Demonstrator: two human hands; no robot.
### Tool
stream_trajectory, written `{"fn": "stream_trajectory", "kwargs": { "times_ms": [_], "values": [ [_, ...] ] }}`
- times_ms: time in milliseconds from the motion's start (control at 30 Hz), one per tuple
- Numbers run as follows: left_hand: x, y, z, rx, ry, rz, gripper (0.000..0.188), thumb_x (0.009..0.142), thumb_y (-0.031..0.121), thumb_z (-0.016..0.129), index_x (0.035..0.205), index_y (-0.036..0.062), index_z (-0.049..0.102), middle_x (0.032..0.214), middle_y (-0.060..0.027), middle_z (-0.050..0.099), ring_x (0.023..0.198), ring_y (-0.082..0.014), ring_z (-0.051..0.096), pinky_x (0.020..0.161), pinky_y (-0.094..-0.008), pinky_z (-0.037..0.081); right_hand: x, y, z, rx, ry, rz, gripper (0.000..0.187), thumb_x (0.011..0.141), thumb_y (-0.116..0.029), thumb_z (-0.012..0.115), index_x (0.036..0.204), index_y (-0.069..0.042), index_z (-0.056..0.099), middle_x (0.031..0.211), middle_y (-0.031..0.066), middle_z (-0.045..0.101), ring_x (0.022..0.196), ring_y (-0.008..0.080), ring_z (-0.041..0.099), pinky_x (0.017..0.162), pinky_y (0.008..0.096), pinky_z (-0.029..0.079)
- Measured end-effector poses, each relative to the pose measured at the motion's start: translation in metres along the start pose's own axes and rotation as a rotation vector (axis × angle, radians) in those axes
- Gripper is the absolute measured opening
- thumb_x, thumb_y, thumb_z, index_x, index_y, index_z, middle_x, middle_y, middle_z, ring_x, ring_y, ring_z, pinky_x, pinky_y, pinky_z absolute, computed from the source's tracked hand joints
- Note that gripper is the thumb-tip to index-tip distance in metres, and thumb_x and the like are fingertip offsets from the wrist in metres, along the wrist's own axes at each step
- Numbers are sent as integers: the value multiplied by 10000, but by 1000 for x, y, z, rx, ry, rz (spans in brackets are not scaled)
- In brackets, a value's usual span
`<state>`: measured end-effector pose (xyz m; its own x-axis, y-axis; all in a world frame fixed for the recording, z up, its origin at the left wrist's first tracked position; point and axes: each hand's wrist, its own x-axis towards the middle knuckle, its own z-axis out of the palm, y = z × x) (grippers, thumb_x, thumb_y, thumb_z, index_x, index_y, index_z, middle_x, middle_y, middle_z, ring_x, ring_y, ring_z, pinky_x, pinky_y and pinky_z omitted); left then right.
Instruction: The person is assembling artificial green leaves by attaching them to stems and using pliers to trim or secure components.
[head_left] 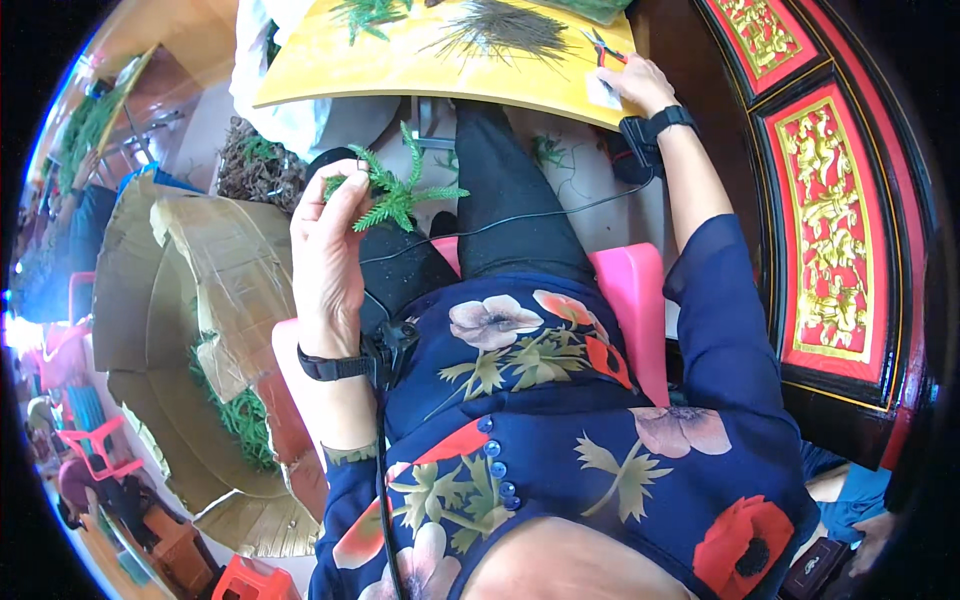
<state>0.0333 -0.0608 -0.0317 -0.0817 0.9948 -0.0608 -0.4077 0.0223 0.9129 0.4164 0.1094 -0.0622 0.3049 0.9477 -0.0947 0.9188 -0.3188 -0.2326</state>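
Observation:
My left hand [335, 215] pinches a green artificial pine sprig [400, 190] between thumb and fingertips, above my lap. Several needle-covered branches spread from it to the right of the fingers. At the right end of the yellow board [400, 78], my right hand [640, 85] is closed at the red handles of a small pair of pliers [606, 50], whose jaws point up and left. A small white piece [602, 92] lies beside those fingers. A pile of thin dark wires [510, 28] rests on the board, with another green sprig [368, 14] to its left.
A torn cardboard box [150, 290] with green sprigs [240, 420] inside stands at my left. Beyond it is a heap of brown material [255, 165]. A dark cabinet with red and gold panels [825, 230] closes off the right. A cable crosses my lap.

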Motion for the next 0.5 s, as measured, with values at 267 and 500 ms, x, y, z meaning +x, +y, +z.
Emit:
{"fn": "stream_trajectory", "kwargs": {
  "times_ms": [267, 500],
  "values": [
    [-2, 3, 1, 191, 61, 118, 109, 820, 71, 671, 928, 71, 655, 835, 43, 585, 750, -37, 484, 702, -180, 368, 28, -1, 19, -208, 172, 99, 695, 754, -453, 559, 1278, -1, 487, 1282, 248, 507, 1173, 354, 526, 952, 433, 432],
    [-6, 6, 3, 244, 115, 193, 106, 816, 41, 670, 920, 51, 652, 884, 29, 608, 790, -39, 512, 733, -174, 390, 7, -20, 5, -150, 64, 121, 642, 754, -405, 559, 1243, 7, 514, 1261, 225, 539, 1170, 318, 540, 941, 379, 447]
  ]
}}
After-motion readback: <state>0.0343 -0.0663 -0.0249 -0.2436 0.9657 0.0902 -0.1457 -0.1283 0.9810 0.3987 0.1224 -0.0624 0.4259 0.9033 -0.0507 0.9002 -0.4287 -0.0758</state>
